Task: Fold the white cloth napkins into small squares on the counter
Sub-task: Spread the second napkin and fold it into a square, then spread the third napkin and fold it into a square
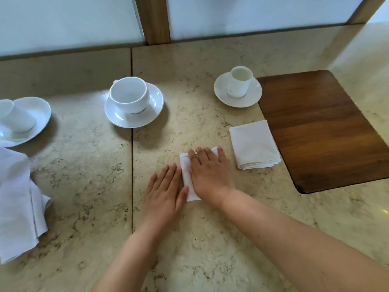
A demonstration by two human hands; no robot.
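A small folded white napkin (186, 177) lies on the beige stone counter (84, 186), mostly covered. My right hand (207, 174) presses flat on top of it, fingers spread. My left hand (165, 191) lies flat on the counter, its thumb side touching the napkin's left edge. A stack of folded white napkins (253, 144) sits to the right, against the wooden board. Unfolded white napkins (16, 203) lie in a loose pile at the left edge.
A large white cup on a saucer (133, 102) stands behind my hands. A smaller cup on a saucer (237, 87) is at the back right. Another cup and dish (23, 119) sit far left. A dark wooden board (322, 127) lies at the right.
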